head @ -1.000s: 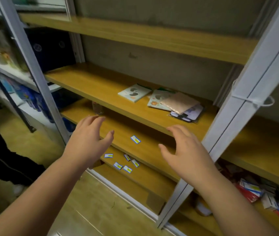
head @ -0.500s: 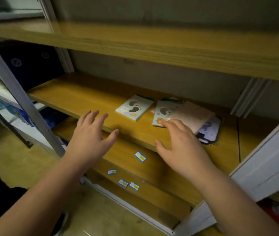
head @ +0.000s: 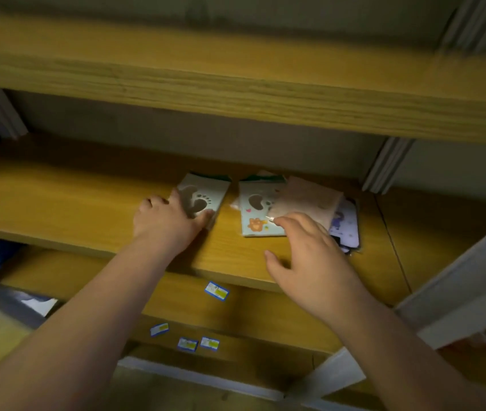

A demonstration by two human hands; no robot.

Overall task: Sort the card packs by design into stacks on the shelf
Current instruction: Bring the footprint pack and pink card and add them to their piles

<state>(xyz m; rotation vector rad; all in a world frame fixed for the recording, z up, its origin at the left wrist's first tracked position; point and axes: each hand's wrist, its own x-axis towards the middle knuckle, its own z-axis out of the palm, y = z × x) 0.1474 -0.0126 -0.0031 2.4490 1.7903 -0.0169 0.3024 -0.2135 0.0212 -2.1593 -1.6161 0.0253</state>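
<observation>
Left hand point(head: 168, 223) grips footprint pack point(head: 203, 194) on shelf point(head: 57, 197) — right hand point(head: 310, 256) loose-fingered, fingertips at mixed pile point(head: 304, 203).

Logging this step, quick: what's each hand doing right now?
Left hand: grips the near end of the footprint pack.
Right hand: open, holding nothing, fingertips at the beige pack.

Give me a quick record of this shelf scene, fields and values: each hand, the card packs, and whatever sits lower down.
left hand: grips near edge of the separate footprint pack
right hand: fingers relaxed, fingertips at the beige pack
pile: beige pack overlaps second footprint pack and purple pack
shelf: wooden, holds all packs
lower shelves: small blue labels
</observation>
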